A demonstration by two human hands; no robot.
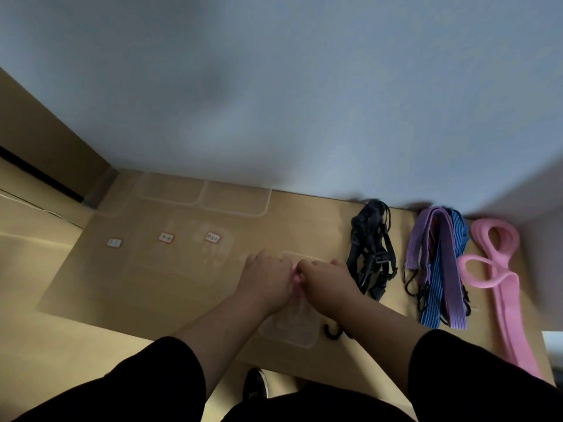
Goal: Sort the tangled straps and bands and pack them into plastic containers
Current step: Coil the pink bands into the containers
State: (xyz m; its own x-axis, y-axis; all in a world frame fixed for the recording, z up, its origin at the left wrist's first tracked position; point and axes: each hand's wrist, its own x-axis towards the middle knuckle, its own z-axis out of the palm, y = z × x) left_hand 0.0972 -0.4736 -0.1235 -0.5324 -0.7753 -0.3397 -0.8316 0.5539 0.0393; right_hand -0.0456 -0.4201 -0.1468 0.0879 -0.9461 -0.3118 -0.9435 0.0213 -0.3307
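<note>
I am pressing a small pink band (295, 274), barely showing between my knuckles, down into a clear rectangular plastic container (292, 327) at six o'clock on the tan tabletop (100, 287). My left hand (268, 278) and right hand (327, 280) are both curling over it, knuckles touching; how firmly each is pinching it I cannot tell. I am judging this as the packing step for the pink sort. Next I am going to need the long pink loop bands (493, 269) at three o'clock, folded small enough to fit. Between lie a black strap bundle (370, 248) and purple and blue striped hook cords (438, 263), each pile apart. More clear containers (210, 257), labelled, are sitting at ten o'clock, with lids (234, 197) by the wall. The pink loop is reaching the table's near right edge, so room there is tight; the left is offering more space
</note>
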